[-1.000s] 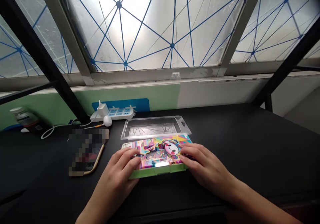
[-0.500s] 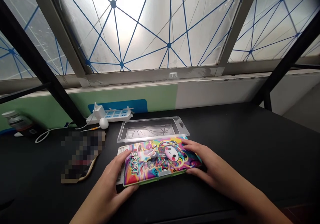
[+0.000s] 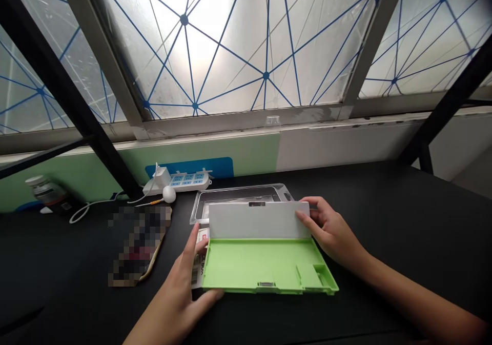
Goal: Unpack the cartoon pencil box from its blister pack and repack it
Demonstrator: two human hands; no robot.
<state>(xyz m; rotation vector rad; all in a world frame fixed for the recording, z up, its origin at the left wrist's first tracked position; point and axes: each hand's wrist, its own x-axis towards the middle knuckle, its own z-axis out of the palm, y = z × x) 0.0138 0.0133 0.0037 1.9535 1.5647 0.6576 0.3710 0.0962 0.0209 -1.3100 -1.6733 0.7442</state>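
Observation:
A pencil case (image 3: 253,263) lies opened on the black table, its green tray facing up with a small compartment at the right end. Its lid (image 3: 253,221), grey-white inside, stands raised at the back. My left hand (image 3: 182,278) grips the tray's left end, thumb at the front corner and fingers behind. My right hand (image 3: 326,227) pinches the right edge of the lid between thumb and fingers. Partly under the case's left end, a printed card (image 3: 197,273) with a barcode sticks out. Behind the lid sits a clear plastic package (image 3: 203,201), partly hidden.
A white power strip (image 3: 188,181) with a plugged-in adapter and cables lies against the wall. Left of the case is a blurred-out dark item (image 3: 140,247). A bottle (image 3: 49,194) stands at the far left. Black metal posts (image 3: 442,109) flank the table.
The pencil case has gone from closed, with its colourful cartoon cover showing, to open. My right hand has raised the lid up and back. The left hand stays at the left end.

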